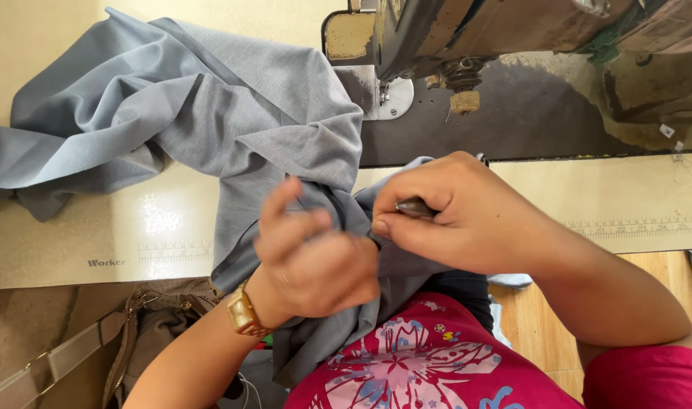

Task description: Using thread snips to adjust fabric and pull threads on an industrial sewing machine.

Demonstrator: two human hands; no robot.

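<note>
1. The grey fabric [232, 113] was found spread over the cream sewing table [73, 227]. Its bulk lay at far left, and one bunched end was drawn toward the near edge and into the lap.
2. The left hand [315, 257] (a gold wristwatch [245, 312] on its wrist) was seen clamped on the bunched fabric, fingers curled together around a fold.
3. The right hand [452, 212] was held just beside the left, touching the same bunch. Its thumb and fingers were pinched together on a small dark tool [415, 207], whose tip was hidden between the hands, so its kind could not be told.
4. The sewing machine [512, 38] was noted at far right. No cloth lay under its presser foot [384, 95].
5. Step judged in hand: close work on a seam or stitch at the pinched spot, done off the machine.
6. The next move was judged to call for the fold being kept taut by the left hand while the tool tip was guided with small, controlled motions, so that the cloth itself was not nicked.
7. A brown bag [156, 326] was noted near left, below the table edge.
</note>
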